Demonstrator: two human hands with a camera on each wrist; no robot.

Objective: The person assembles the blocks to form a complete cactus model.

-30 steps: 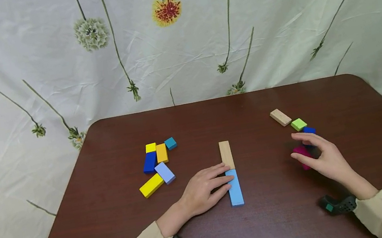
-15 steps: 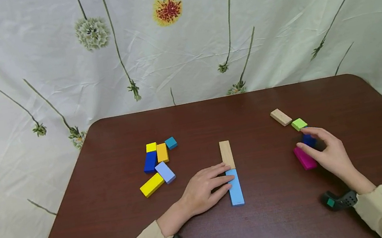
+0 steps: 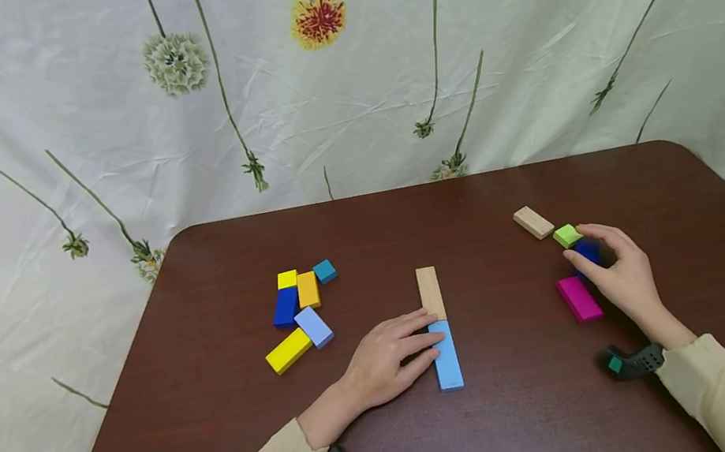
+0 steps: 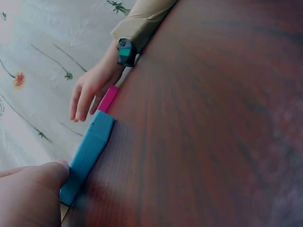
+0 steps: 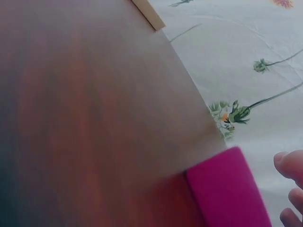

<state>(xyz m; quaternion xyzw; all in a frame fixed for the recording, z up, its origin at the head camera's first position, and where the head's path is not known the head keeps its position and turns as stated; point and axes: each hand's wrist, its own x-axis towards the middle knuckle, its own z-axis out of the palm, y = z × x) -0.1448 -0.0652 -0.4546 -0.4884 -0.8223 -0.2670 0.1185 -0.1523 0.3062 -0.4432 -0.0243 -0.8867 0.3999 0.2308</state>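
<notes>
In the head view my left hand point(image 3: 385, 362) lies with its fingers extended onto the light blue block point(image 3: 448, 368). That block stands end to end with a plain wooden block point(image 3: 429, 291) in one straight line. In the left wrist view, the thumb point(image 4: 49, 175) touches the side of the light blue block. My right hand point(image 3: 623, 278) hovers over a dark blue block point(image 3: 586, 251), thumb and fingers apart, partly covering it. Its fingertips are near the lime green block point(image 3: 566, 236). A magenta block point(image 3: 579, 299) lies just nearer to me, below the thumb.
Another wooden block point(image 3: 533, 222) lies beyond the green one. On the left is a loose group: a yellow block point(image 3: 287, 351), a periwinkle block point(image 3: 313, 328), a dark blue block point(image 3: 285, 308), an orange block point(image 3: 307, 290) and others. A flowered cloth point(image 3: 344, 117) hangs behind the brown table point(image 3: 350, 236).
My right hand has moved away from above the magenta block, up past the dark blue block towards the green one. The left hand and the blocks have stayed put.
</notes>
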